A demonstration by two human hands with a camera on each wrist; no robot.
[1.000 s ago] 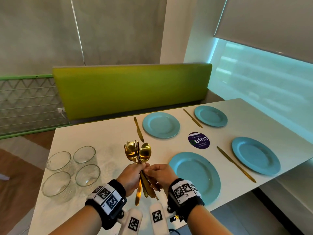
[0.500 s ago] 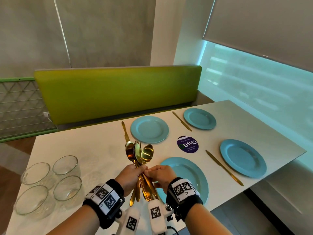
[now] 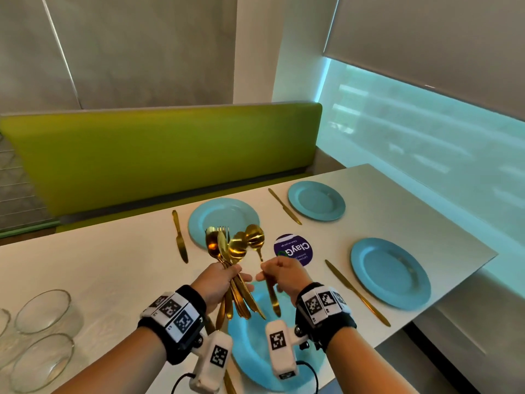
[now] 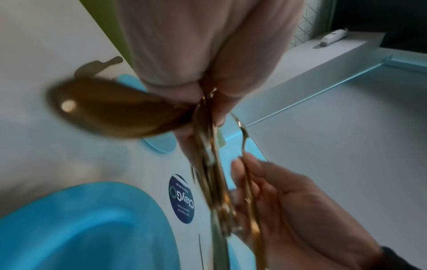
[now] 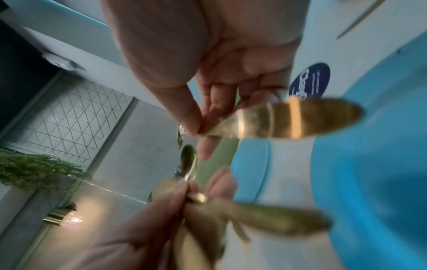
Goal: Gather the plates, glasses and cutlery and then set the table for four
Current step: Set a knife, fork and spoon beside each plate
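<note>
My left hand [image 3: 220, 282] grips a bunch of gold spoons and forks [image 3: 227, 248] upright above the near blue plate [image 3: 255, 359]. My right hand [image 3: 279, 275] pinches the handle of one gold spoon [image 3: 254, 237], held a little apart from the bunch. In the left wrist view the bunch [image 4: 208, 164] runs down from my left hand, and my right hand [image 4: 289, 201] holds the single spoon [image 4: 249, 182] beside it. In the right wrist view the spoon's handle end [image 5: 289, 120] sticks out of my fingers [image 5: 194, 117]. Three more blue plates [image 3: 224, 221] [image 3: 316, 200] [image 3: 390, 273] each have a gold knife [image 3: 179, 237] to their left.
Several clear glass bowls [image 3: 42, 311] stand at the white table's [image 3: 99, 274] left end. A round purple sticker [image 3: 294, 248] lies in the table's middle. A green bench back [image 3: 159, 155] runs along the far side. The table's right corner [image 3: 494, 254] overhangs the floor.
My right hand has drawn one spoon out of the bunch to the right, and the two hands have moved apart. The camera has turned right, pushing the glass bowls to the left edge.
</note>
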